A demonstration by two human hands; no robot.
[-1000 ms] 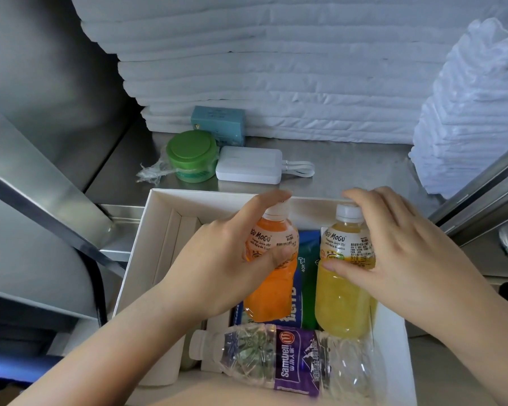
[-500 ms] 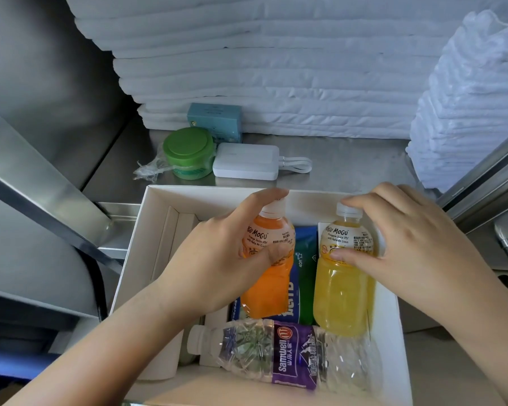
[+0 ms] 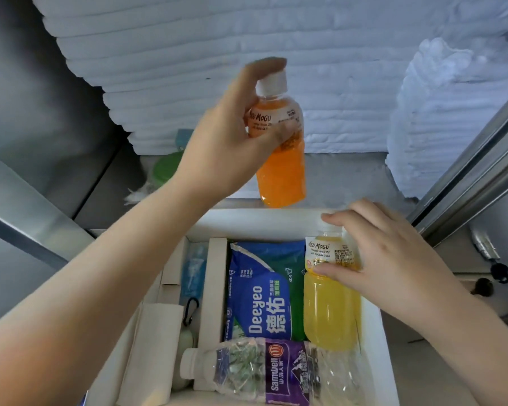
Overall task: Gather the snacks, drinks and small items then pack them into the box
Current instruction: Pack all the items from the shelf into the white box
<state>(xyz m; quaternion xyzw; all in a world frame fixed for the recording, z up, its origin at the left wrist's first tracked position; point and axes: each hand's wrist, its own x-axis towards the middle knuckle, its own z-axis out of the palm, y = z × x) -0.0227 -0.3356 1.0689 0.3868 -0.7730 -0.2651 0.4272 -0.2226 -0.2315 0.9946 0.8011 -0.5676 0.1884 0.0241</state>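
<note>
Orange drink bottle (image 3: 280, 148) is gripped by the left hand (image 3: 226, 142) and held upright in the upper centre of the frame, clear above the far rim of the white box (image 3: 376, 332). Yellow drink bottle (image 3: 330, 294) is clasped around its label by the right hand (image 3: 384, 256) and lies against the box's right wall. A blue wipes pack (image 3: 261, 291) is seen beside it at centre, and a clear water bottle (image 3: 264, 370) lies crosswise along the near edge. A green lid (image 3: 166, 169) is partly visible on the tabletop (image 3: 349, 177) behind.
</note>
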